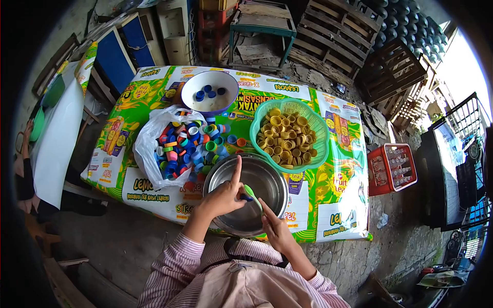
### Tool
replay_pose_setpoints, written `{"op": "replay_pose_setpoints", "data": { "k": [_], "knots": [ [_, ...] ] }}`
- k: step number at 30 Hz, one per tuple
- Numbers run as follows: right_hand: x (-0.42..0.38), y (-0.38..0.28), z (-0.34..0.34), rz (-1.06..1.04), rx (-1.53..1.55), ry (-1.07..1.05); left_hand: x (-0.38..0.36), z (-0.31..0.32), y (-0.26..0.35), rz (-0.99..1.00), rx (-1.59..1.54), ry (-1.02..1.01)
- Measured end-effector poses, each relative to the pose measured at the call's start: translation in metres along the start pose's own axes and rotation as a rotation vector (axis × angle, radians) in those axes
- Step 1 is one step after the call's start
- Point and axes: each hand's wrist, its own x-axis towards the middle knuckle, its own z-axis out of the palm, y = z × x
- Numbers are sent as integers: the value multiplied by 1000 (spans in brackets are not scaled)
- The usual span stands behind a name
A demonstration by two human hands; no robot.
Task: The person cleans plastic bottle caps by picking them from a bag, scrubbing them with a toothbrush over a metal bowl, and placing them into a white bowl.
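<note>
Over a metal bowl [246,223] at the table's near edge, my left hand [224,199] pinches a dark blue cap [247,197], its index finger stretched out forward. My right hand [276,229] is closed on a green-handled tool [252,194], whose upper end touches or nearly touches the cap. Left of the bowl, a white plastic bag [150,149] spills colourful caps [181,145]. A green basket [322,134] of yellow caps [286,138] stands to the right. Further back, a white bowl [208,82] holds several blue caps [207,89].
A printed sheet covers the table [334,205]. Beyond it stand a wooden-topped stand [263,23] and pallets [331,31]. A red crate [393,168] is on the floor at right. Another person's arm [25,138] shows at far left beside a white surface.
</note>
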Motion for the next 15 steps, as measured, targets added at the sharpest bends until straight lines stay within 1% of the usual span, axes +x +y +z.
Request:
{"op": "replay_pose_setpoints", "data": {
  "k": [1, 3, 5, 6, 7, 8, 10, 12, 13, 15],
  "knots": [
    [-2, -9, 1, -13, -16, 24, -3, 0, -1, -34, -16, -14],
    [-5, -11, 3, -26, -34, 47, -2, 1, -1, -8, 11, 15],
    [-7, 3, 5, -54, -6, 32, -3, -1, -2, 86, -11, 59],
    [-5, 13, 5, 41, 124, 37, -4, 2, -6, 81, -9, 59],
    [-3, 14, 5, 52, 134, 78, -3, 4, -11, 76, -67, 52],
    [-5, 11, 5, 31, 125, 64, -5, 6, -14, 64, -127, 40],
    [-8, 7, 3, 13, 113, 53, -10, 7, -14, 50, -123, 81],
    [-8, 10, 3, 103, 207, 46, -11, 2, -6, 51, -128, 130],
    [-8, 11, 1, 100, 210, 64, -12, 2, -5, 50, -132, 127],
    [-14, 3, -1, 27, 225, 31, -15, 1, -4, 64, -41, 158]
  ]
}}
